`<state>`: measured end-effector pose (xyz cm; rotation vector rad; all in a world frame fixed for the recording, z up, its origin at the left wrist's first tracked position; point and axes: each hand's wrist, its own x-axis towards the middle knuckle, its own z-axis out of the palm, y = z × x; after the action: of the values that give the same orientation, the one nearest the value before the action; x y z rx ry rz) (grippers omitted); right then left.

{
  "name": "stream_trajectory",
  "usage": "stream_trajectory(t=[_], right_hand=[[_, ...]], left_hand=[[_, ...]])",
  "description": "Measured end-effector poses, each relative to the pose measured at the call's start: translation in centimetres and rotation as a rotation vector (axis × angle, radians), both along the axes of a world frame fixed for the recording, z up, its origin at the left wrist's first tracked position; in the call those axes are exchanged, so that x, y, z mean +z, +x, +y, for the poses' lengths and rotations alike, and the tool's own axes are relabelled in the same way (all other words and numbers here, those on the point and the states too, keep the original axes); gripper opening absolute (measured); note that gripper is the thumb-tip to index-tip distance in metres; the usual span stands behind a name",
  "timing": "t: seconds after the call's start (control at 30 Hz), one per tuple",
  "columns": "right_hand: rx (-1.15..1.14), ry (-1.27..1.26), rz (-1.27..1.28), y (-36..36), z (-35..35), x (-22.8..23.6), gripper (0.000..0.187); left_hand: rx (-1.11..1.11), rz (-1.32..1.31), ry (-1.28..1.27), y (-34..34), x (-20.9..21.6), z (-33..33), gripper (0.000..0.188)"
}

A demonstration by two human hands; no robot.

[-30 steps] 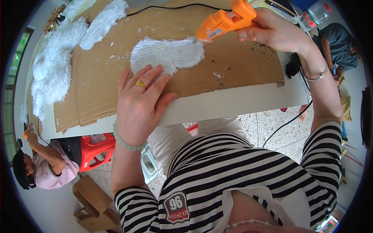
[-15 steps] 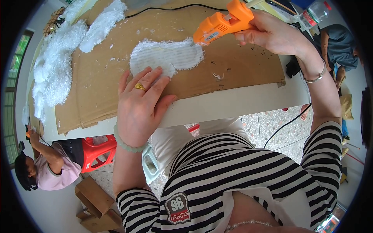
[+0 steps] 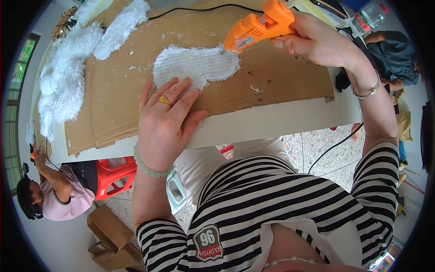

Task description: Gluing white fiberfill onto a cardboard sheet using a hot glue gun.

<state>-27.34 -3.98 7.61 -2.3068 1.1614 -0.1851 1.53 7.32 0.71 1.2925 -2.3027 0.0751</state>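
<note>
My right hand is wrapped round the handle of an orange hot glue gun. The gun's nozzle points down at the upper right part of a curved white fleecy fabric piece with frayed edges; whether the tip touches it, I cannot tell. My left hand lies with fingers spread, fingertips pressing the lower left edge of that piece. Beneath is a brown cardboard sheet. A second white fabric piece and a heap of fluffy white fabric lie to the left.
The white table's front edge runs below the cardboard. A black cable crosses the back. A plastic bottle stands at the far right. Red stool and cardboard boxes are lower left. Other people sit at both sides.
The glue gun's nozzle has shifted slightly left over the fabric piece. My left hand keeps its place on the fabric.
</note>
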Motion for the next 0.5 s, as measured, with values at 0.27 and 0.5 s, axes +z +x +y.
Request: stream_trajectory(t=[0.27,0.5], right_hand=[[0.053,-0.042,-0.042,0.9,0.2,0.0,0.022],[0.054,-0.029,0.009,2.3,0.0,0.3,0.024]], left_hand=[[0.003,0.001,-0.003,-0.2,0.0,0.0,0.035],[-0.002,0.008,-0.002,-0.1,0.0,-0.1,0.035]])
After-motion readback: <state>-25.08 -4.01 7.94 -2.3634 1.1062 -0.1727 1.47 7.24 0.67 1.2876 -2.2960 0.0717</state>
